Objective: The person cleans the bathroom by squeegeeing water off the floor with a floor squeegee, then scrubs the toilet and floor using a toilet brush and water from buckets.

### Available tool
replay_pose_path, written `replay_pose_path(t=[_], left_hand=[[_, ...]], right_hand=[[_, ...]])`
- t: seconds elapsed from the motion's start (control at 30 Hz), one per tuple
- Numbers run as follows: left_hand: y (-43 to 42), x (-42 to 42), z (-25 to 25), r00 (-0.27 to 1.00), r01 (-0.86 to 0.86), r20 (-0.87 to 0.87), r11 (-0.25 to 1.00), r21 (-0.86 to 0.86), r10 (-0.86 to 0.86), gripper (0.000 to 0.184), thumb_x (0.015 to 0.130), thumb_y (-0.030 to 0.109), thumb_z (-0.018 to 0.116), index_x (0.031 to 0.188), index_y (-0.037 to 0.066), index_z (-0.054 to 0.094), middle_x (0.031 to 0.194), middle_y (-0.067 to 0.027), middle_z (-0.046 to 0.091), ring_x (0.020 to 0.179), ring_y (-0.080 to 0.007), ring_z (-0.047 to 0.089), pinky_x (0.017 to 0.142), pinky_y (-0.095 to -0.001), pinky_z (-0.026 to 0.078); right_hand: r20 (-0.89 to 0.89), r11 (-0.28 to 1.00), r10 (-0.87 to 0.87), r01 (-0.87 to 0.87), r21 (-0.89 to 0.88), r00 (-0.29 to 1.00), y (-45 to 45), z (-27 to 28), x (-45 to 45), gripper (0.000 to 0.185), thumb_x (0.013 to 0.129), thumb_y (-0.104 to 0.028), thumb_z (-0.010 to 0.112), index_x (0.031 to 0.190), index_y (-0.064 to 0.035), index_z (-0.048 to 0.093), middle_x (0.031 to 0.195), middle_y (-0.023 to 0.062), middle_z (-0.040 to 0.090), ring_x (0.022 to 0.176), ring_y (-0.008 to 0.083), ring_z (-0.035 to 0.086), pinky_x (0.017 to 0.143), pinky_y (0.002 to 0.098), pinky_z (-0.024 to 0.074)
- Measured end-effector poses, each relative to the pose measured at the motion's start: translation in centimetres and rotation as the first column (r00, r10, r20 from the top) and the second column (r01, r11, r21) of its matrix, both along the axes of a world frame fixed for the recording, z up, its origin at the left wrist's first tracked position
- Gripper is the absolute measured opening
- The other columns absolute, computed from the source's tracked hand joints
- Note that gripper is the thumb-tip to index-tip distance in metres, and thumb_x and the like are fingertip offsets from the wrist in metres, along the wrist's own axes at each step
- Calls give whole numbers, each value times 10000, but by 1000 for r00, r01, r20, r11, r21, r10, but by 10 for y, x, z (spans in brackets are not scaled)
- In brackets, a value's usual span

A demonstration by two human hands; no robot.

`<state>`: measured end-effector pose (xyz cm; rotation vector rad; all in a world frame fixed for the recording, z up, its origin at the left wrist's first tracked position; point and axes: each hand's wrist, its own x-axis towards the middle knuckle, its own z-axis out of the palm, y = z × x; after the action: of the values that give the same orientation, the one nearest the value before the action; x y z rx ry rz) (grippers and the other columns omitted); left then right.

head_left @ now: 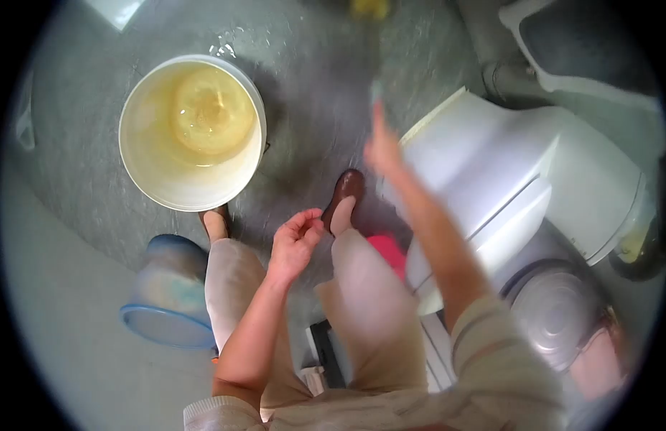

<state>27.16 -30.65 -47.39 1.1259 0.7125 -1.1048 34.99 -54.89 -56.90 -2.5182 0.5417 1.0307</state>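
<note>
My left hand [295, 244] is held in front of my legs, its fingers loosely curled in toward the thumb with nothing visible in them. Farther forward on the right, my right hand [383, 151] is blurred by motion and closed round a thin handle [376, 90]. A blurred yellow thing [370, 8] lies in line with the handle at the top edge; the part between them is smeared. Ahead on the left stands a large white bucket [137, 154] with yellowish liquid [212, 118] inside, apart from both hands.
Wet grey floor [304, 86] surrounds the bucket. A white curved appliance or fixture [483, 154] is at the right, with a round metal lid [555, 309] behind it. A blue-rimmed basket [164, 345] lies at the left. A pink object [387, 253] is beside my leg.
</note>
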Motion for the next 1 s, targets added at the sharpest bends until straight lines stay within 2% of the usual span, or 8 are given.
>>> replay_pose_path(t=[0.13, 0.2, 0.27, 0.43, 0.57, 0.73, 0.8, 1.0], left_hand=[[-4, 3, 3, 1000, -11, 7, 1000, -14, 11, 300, 817, 81, 532, 1113, 30, 537, 912, -10, 576, 792, -103, 555, 680, -234, 434], [-4, 2, 3, 998, -57, -3, 998, -31, 57, 297, 818, 88, 533, 1110, 33, 538, 908, -8, 576, 791, -102, 555, 676, -234, 433], [5, 3, 2, 996, -85, -7, 996, -24, 84, 291, 816, 95, 546, 1100, 36, 544, 907, -9, 578, 792, -101, 556, 673, -235, 434], [43, 16, -6, 871, -458, -80, 861, 219, 484, 318, 790, 71, 555, 1101, 25, 516, 913, -28, 565, 751, -132, 555, 649, -264, 452], [113, 18, -42, 719, -646, -68, 702, 301, 691, 305, 785, 97, 566, 1068, 7, 495, 923, -83, 546, 817, -188, 556, 649, -308, 468], [153, 38, -69, 730, -610, 37, 627, 484, 682, 266, 771, 18, 525, 1028, -41, 486, 949, -139, 547, 811, -244, 564, 662, -354, 495], [169, 37, -87, 791, -565, 25, 714, 414, 611, 288, 758, -28, 492, 1045, -42, 471, 973, -144, 541, 801, -264, 572, 677, -387, 510], [171, 47, -73, 860, -495, 108, 766, 411, 498, 240, 744, -73, 435, 982, -61, 461, 900, -147, 566, 758, -281, 592, 686, -407, 530]], right_hand=[[-264, 999, 31, -36, -17, 964, 16, 52, -35, 821, 771, -37, 472, 1404, -260, 0, 796, 232, 583, 702, 325, 600, 661, 421, 460], [-71, 997, 10, -15, -74, 997, -22, 9, 30, 827, 771, -38, 474, 1402, -273, -6, 811, 224, 593, 717, 323, 604, 671, 420, 465], [-67, 960, -280, 279, -21, 958, -19, 6, 100, 845, 770, -34, 477, 1396, -288, -31, 826, 220, 600, 741, 337, 605, 680, 419, 468], [-179, 1000, -16, 15, -3, 984, 60, 22, -35, 877, 755, -43, 498, 1391, -291, -52, 838, 237, 580, 735, 354, 598, 687, 426, 461], [57, 977, -135, 124, 171, 989, 91, 53, -128, 849, 744, 7, 464, 1396, -301, 15, 869, 213, 562, 586, 310, 571, 590, 393, 477], [-337, 399, -768, 818, 414, 545, 150, 132, -142, 821, 747, 44, 404, 1396, -311, 47, 918, 118, 560, 412, 136, 461, 360, 276, 411], [-406, 175, -835, 878, 446, 372, 159, 147, -147, 804, 761, 45, 393, 1397, -308, 51, 952, 96, 552, 402, 112, 442, 337, 270, 397], [-486, -38, -825, 828, 559, 290, 154, 126, -169, 798, 760, 47, 411, 1402, -266, 54, 965, 103, 506, 407, 109, 446, 340, 266, 396]])
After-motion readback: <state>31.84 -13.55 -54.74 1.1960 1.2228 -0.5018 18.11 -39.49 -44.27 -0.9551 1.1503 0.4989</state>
